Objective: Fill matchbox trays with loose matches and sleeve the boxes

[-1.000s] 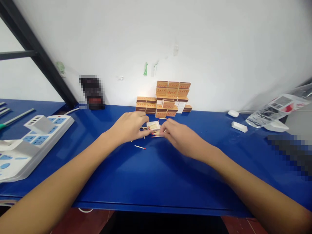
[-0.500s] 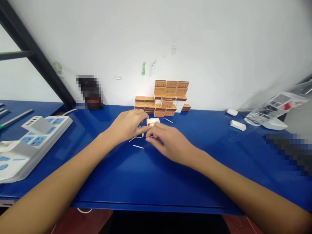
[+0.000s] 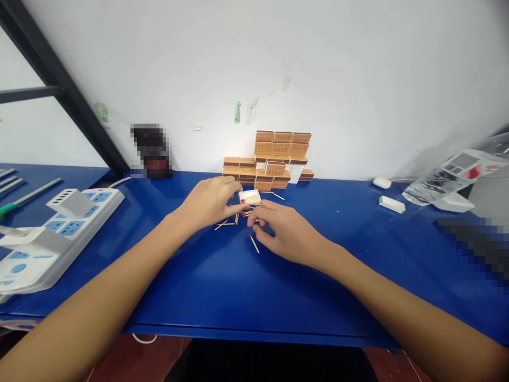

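Observation:
A small open matchbox tray [image 3: 249, 197] lies on the blue table [image 3: 238, 286], with loose matches [image 3: 233, 221] scattered beside it. My left hand [image 3: 209, 202] rests at the tray's left side, fingertips curled against it. My right hand [image 3: 284, 233] is just in front of the tray, fingers pinched together over the matches; one match [image 3: 254, 244] lies under its thumb side. A stack of orange matchboxes [image 3: 274, 159] stands against the wall behind.
A white and blue power strip [image 3: 47, 233] lies at the left edge. White small parts [image 3: 392, 204] and a plastic bag [image 3: 449, 180] sit at the right. A dark object [image 3: 153, 151] stands by the wall. Metal rods [image 3: 27, 193] lie far left.
My right hand has drawn back toward me and closed into a pinch. The match that lay in front of my left hand now lies under my right hand, turned.

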